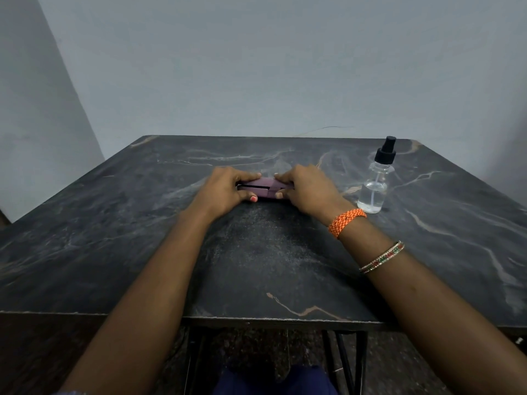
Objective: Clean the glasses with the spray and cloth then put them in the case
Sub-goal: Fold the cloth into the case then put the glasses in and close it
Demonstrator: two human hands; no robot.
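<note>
Both forearms reach forward over the tabletop [256, 266], hands meeting at its middle. Left hand [225, 191] grips the left end of the mauve case [263, 187], fingers curled over the far edge, thumb tucked against the near side. Right hand [306, 188] holds the right end the same way, fingers wrapped over the top, thumb at the front. The case lies flat on the tabletop between them.

Both ends of the case are covered by the hands. A thin dark slit runs along its near face; cannot tell what is inside. Glasses and cloth not made out.

Case: matte, oblong, soft-looking. Tabletop: dark marble pattern with pale veins. Spray bottle [376, 183]: clear, round, black pump top, upright to the right of the right hand, apart from it. Orange woven band [346, 222] and beaded bangles [382, 256] on the right forearm.
</note>
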